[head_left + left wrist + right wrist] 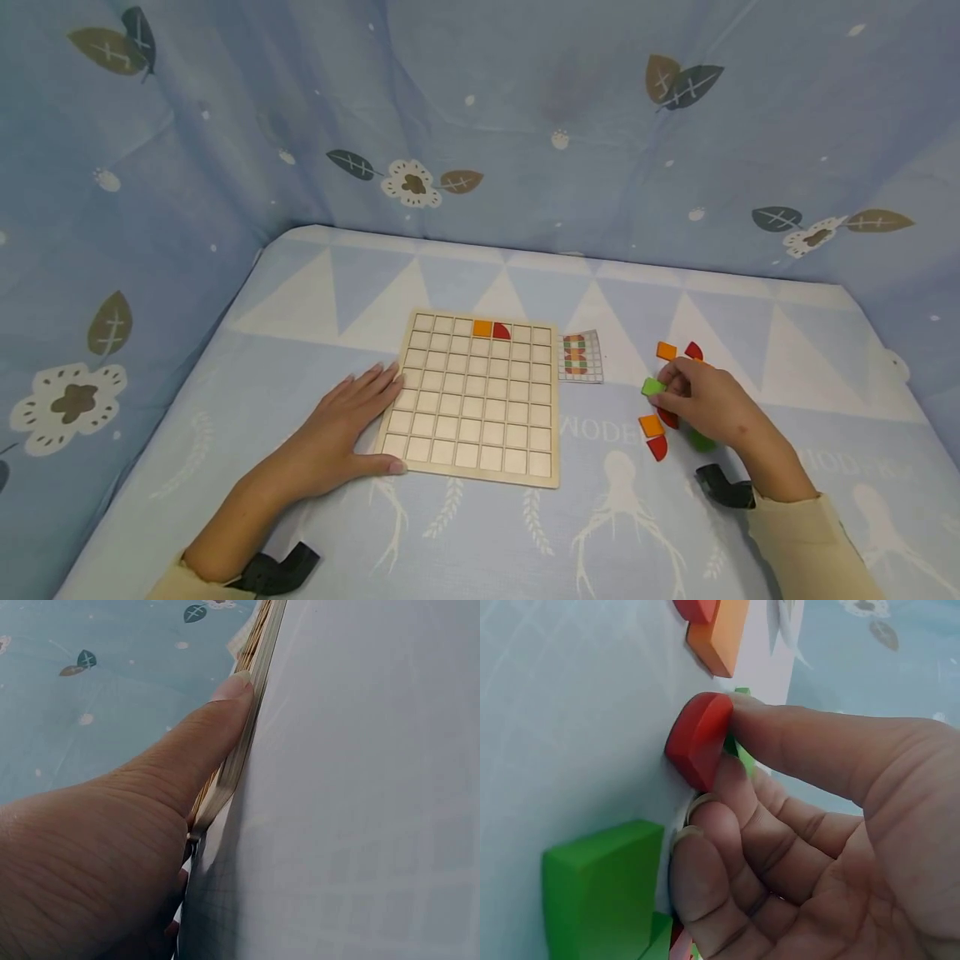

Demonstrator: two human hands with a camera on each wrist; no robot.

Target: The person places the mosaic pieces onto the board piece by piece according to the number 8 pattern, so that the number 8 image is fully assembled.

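A wooden grid board [465,481] lies flat on the table, with an orange square [482,328] and a red quarter-circle piece [501,331] set in its top row. My left hand [330,442] rests at the board's left side, fingers spread straight at the edge and thumb along the near left corner. In the left wrist view the thumb [187,750] lies against the board's side. Among loose pieces on the right, my right hand [708,402] pinches a light green square block [651,386] between thumb and forefinger. A red quarter-circle block [699,742] sits right beside those fingertips.
A small printed pattern card [582,357] lies against the board's right edge. Around the right hand are orange squares [651,426], red quarter-circles [657,448] and a darker green block [604,885]. A blue patterned curtain [525,125] stands behind the table.
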